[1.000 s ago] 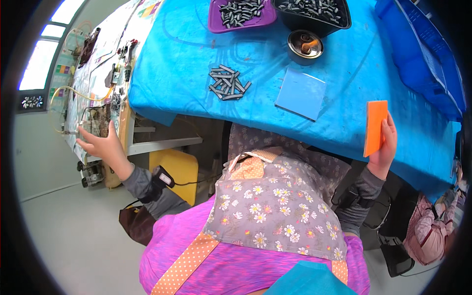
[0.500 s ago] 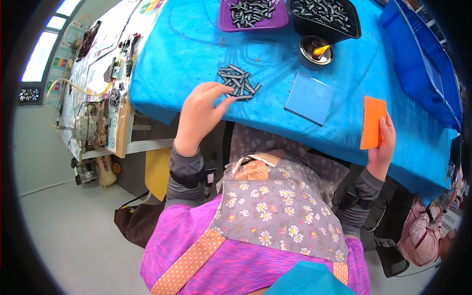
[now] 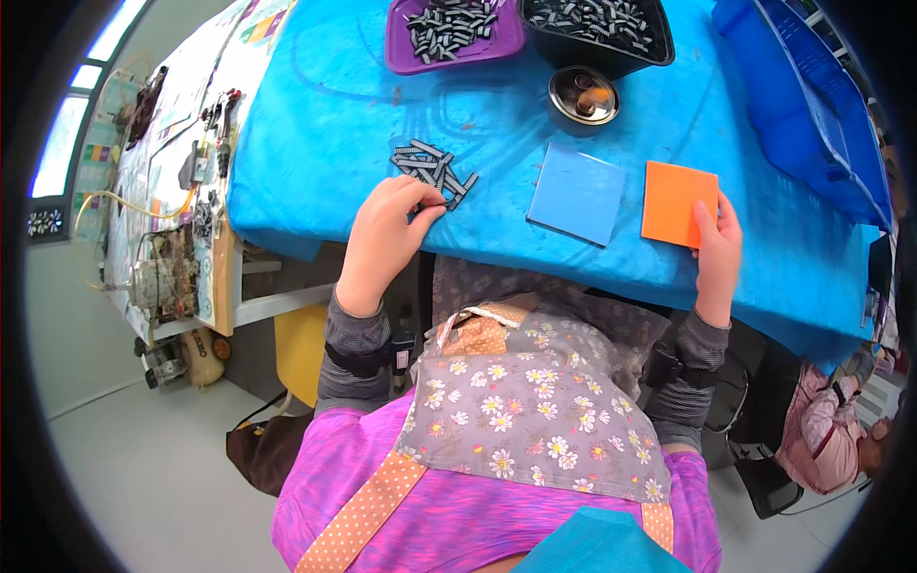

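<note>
A small pile of short black-and-white ribbon strips (image 3: 435,162) lies near the front edge of the blue-covered table. At the pile's near side, my left hand (image 3: 387,224) has thumb and forefinger pinched together on the end of one strip, partly hidden by the fingers. My right hand (image 3: 721,248) grips a flat orange square (image 3: 678,205) by its right edge, thumb on top, just over the table. Left of it lies a flat blue square tile (image 3: 577,196). Behind that tile stands a small round metal burner (image 3: 584,98), with an orange glow in its top.
At the back, a purple tray (image 3: 454,63) and a black bin (image 3: 597,59) hold many more strips. A large blue plastic basket (image 3: 812,115) takes up the right side. Another workbench (image 3: 224,263) with tools adjoins at the left. A person (image 3: 826,435) sits at far right.
My left fingers have closed at the strips. My right hand has moved left and turned the orange square flatter, bringing it nearer the blue tile. The burner's bright flame no longer shows clearly.
</note>
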Tool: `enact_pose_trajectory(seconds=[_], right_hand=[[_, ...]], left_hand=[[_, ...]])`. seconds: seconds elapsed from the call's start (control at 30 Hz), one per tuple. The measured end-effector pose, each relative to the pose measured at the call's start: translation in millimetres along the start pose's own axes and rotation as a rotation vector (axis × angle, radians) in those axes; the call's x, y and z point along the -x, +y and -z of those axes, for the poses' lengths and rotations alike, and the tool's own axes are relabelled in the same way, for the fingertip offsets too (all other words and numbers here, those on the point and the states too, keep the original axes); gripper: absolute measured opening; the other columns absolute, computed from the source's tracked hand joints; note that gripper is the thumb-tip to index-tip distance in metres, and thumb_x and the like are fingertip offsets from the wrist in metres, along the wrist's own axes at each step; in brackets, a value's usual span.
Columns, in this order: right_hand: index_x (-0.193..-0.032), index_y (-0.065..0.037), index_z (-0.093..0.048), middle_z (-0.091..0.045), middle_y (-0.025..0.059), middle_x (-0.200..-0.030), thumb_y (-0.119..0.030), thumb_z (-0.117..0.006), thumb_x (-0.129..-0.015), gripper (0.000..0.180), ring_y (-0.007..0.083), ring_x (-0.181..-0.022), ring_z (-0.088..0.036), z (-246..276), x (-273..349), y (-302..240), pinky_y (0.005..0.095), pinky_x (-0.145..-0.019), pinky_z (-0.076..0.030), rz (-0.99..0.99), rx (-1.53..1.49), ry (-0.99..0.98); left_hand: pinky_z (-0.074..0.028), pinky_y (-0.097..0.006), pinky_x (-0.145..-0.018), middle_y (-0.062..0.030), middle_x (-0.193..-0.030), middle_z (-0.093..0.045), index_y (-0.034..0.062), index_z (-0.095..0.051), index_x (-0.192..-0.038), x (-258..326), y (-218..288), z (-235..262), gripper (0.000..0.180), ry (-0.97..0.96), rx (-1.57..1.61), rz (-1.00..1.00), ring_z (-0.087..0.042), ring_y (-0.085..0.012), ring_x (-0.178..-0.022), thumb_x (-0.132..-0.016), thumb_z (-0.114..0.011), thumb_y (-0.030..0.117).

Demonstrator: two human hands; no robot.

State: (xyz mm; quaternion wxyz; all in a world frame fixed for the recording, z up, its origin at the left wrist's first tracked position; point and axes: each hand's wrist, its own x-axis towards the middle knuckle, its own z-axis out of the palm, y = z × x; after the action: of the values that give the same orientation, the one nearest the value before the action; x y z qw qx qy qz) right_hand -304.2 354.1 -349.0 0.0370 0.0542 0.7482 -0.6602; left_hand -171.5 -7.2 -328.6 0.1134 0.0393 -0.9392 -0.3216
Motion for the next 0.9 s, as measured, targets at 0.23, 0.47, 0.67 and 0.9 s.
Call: enact_pose_trajectory(seconds=[0.23, 0.47, 0.67, 0.9], right_hand=[[-0.117, 0.000, -0.058, -0.059, 0.0044, -0.088, -0.015, -0.061, -0.088, 0.033, 0.0096, -0.070, -0.048, 20, -6, 13, 0.0243, -0.062, -0.042, 0.281, 0.575, 0.008], [-0.086, -0.001, -0.060, -0.058, 0.0004, -0.075, -0.008, -0.058, -0.085, 0.007, 0.0110, -0.066, -0.052, 95, 63, 4, 0.0227, -0.060, -0.042, -0.044, 0.546, -0.395], [-0.091, -0.001, -0.064, -0.067, 0.0184, -0.095, -0.014, -0.054, -0.082, 0.019, 0.0332, -0.081, -0.066, 188, 154, 218, 0.0407, -0.069, -0.051, -0.613, 1.259, -0.798], [-0.087, 0.001, -0.066, -0.068, 0.0164, -0.085, -0.020, -0.064, -0.074, 0.025, 0.0282, -0.078, -0.065, 138, 201, 281, 0.0378, -0.073, -0.051, -0.151, 1.173, -0.733]], left_hand=[[-0.044, -0.030, -0.056, -0.0076, -0.073, -0.060, 0.0031, -0.066, -0.088, 23, -7, -2, 0.015, 0.395, 0.072, -0.063, -0.054, -0.0182, -0.062, -0.074, -0.072, 0.002], [-0.034, -0.025, -0.046, -0.0052, -0.058, -0.054, -0.0002, -0.061, -0.067, 110, -52, 5, 0.011, 0.032, 0.338, 0.124, -0.046, -0.0107, -0.050, -0.077, -0.067, 0.003], [-0.051, -0.036, -0.082, -0.0187, -0.105, -0.065, -0.0033, -0.059, -0.111, 257, -175, -110, 0.035, -0.465, 0.184, 0.729, -0.064, -0.0293, -0.095, -0.082, -0.060, 0.015], [-0.046, -0.038, -0.088, -0.0206, -0.115, -0.061, -0.0063, -0.055, -0.116, 349, -251, -203, 0.049, -0.670, 0.581, 0.859, -0.058, -0.0267, -0.104, -0.082, -0.064, 0.028]])
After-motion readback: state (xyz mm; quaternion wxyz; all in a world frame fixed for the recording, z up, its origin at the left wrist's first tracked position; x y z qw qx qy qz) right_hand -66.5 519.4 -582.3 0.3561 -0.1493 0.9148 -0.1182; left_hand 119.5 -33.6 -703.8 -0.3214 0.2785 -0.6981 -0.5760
